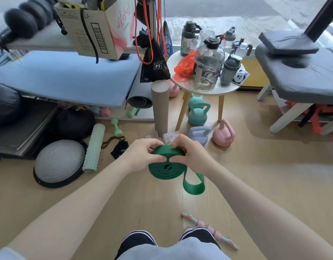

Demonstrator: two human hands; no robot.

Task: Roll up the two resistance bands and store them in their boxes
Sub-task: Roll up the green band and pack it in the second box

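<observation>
Your left hand [141, 153] and right hand [188, 152] both pinch the green band [165, 168], held up over the floor [255, 184]. It is mostly rolled; a loop hangs down on the right. A small box [170, 137] sits just beyond.

Home gym corner (or small studio), kettlebells [197, 113], foam roller [94, 148], balance dome [58, 162], padded bench [300, 79]

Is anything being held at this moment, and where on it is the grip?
Yes. Both hands hold the green resistance band: the left hand and right hand pinch the top of its coiled part, while the unrolled loop end hangs free below.
</observation>
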